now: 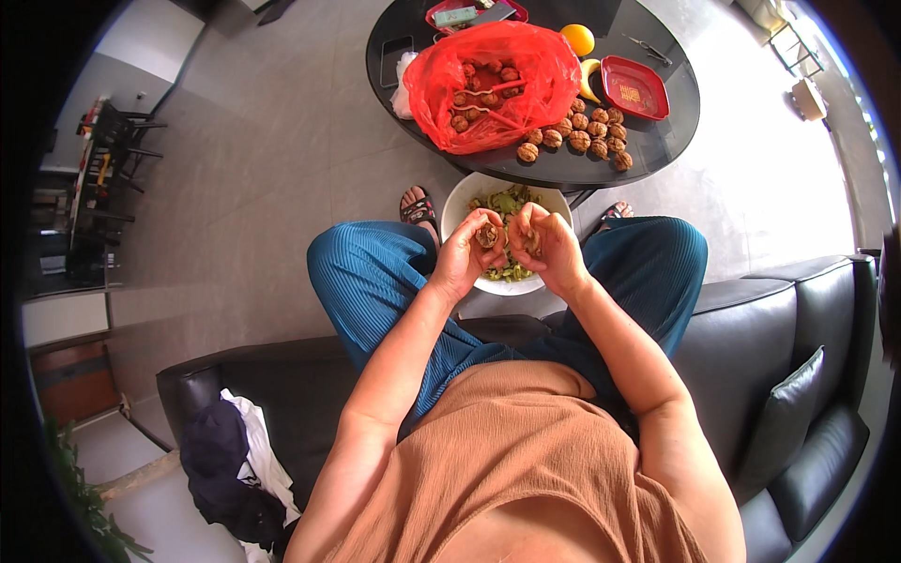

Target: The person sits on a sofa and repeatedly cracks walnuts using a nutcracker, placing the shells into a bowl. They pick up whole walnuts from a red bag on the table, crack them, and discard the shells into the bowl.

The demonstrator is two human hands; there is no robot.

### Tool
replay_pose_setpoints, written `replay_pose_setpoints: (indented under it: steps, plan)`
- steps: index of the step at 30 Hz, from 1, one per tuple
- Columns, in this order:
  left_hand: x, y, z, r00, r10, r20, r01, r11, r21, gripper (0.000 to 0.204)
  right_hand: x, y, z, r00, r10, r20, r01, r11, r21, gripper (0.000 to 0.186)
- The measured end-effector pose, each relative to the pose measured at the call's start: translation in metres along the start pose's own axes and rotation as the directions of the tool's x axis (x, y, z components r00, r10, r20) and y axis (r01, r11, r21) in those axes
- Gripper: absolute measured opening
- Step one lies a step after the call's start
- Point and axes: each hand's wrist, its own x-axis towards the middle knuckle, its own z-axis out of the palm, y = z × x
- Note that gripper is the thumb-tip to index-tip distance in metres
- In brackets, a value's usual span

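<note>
My left hand (464, 248) gripped a cracked walnut (486, 235) above the white bowl (456, 201); my right hand (554, 246) clasped a walnut piece (533, 244); the shell seemed light, stiff, probably brittle; best cradled by its rounded outside.

Clothing and bare parts of my body, viewed from above. My upper garment is a tan-brown top (535, 427), finely crinkled in texture, with a rounded neckline (526, 502). My trousers (371, 277) are teal blue, loose in the leg and marked by narrow parallel pleats. My left sandal (419, 209) is dark and open-toed, its straps patterned with small lighter marks; my right sandal (615, 213) shows only in part. My arms (399, 361) are bare, as are my left hand (462, 253) and right hand (556, 251).
</note>
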Motion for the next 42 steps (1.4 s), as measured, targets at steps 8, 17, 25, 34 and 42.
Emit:
replay_pose_setpoints:
  steps: [8, 17, 25, 34, 42]
  plan:
    - [0.001, -0.004, -0.001, 0.998, 0.029, -0.059, -0.023, 0.994, 0.103, 0.022, 0.009, 0.029, -0.012, 0.96, -0.275, -0.051, 0.178, 0.743, -0.645, 0.01]
    - [0.003, -0.009, -0.009, 0.999, 0.036, -0.035, -0.027, 0.975, 0.221, 0.027, 0.0, 0.02, 0.012, 0.918, -0.397, 0.004, 0.117, 0.262, -0.958, 0.017]
    - [0.003, -0.009, -0.005, 0.999, 0.045, -0.031, -0.037, 0.977, 0.21, 0.027, 0.001, 0.021, 0.011, 0.91, -0.411, -0.052, 0.101, 0.341, -0.934, 0.02]
    - [0.002, -0.005, -0.004, 1.0, 0.021, 0.006, -0.022, 0.977, 0.212, 0.026, 0.006, 0.026, -0.004, 0.931, -0.355, -0.086, 0.138, 0.56, -0.817, 0.021]
    - [0.003, -0.009, -0.006, 0.998, 0.042, 0.054, -0.056, 0.952, 0.3, 0.03, 0.0, 0.023, 0.005, 0.908, -0.418, -0.016, 0.14, 0.34, -0.93, 0.023]
